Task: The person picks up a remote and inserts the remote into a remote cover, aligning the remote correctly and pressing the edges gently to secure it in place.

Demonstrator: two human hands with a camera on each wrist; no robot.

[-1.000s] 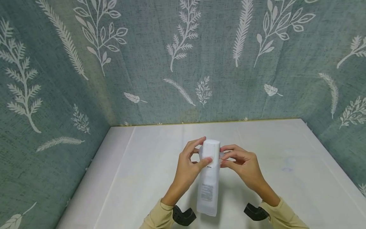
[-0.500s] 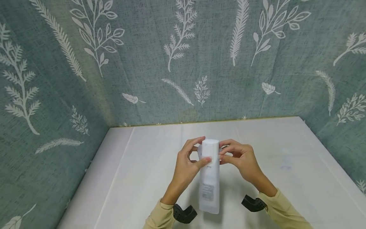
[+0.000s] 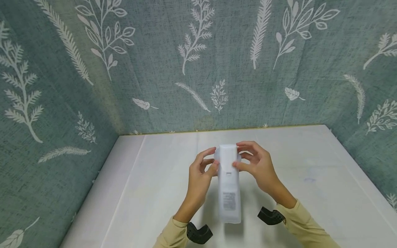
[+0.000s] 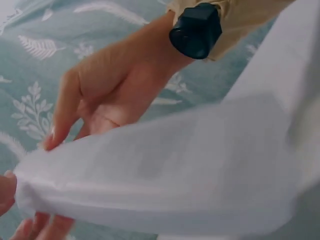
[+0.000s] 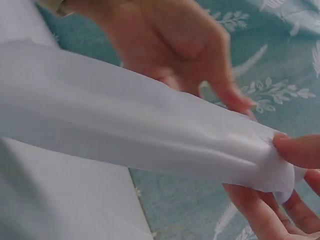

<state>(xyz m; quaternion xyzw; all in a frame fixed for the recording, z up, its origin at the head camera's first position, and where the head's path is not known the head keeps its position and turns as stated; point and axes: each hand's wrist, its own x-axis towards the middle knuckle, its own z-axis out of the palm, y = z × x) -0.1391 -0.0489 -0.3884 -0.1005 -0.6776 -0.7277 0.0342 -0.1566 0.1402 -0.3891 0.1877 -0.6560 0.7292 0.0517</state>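
Note:
A long white plastic container [image 3: 228, 186], with a smooth upper end and a block of grey print lower down, is held lengthwise over the table. My left hand [image 3: 198, 177] grips its upper left side, thumb at the edge. On the opposite side my right hand [image 3: 260, 168] holds it, with the thumb on the near face and fingers reaching behind. A clear rounded piece [image 3: 216, 154] shows behind the upper end. Both wrist views show the smooth, blurred side of the container [image 4: 165, 175] between the two hands, fingertips around its narrow end.
Beneath the hands lies a white tabletop [image 3: 155, 193], with the container's shadow on it. Blue-green cloth with white leaf prints [image 3: 161, 62] rises behind the table and along both sides. A black wrist camera sits on each wrist.
The container has moved slightly away from me. My left thumb has slid off the near face to the left edge, while my right thumb has come onto the face.

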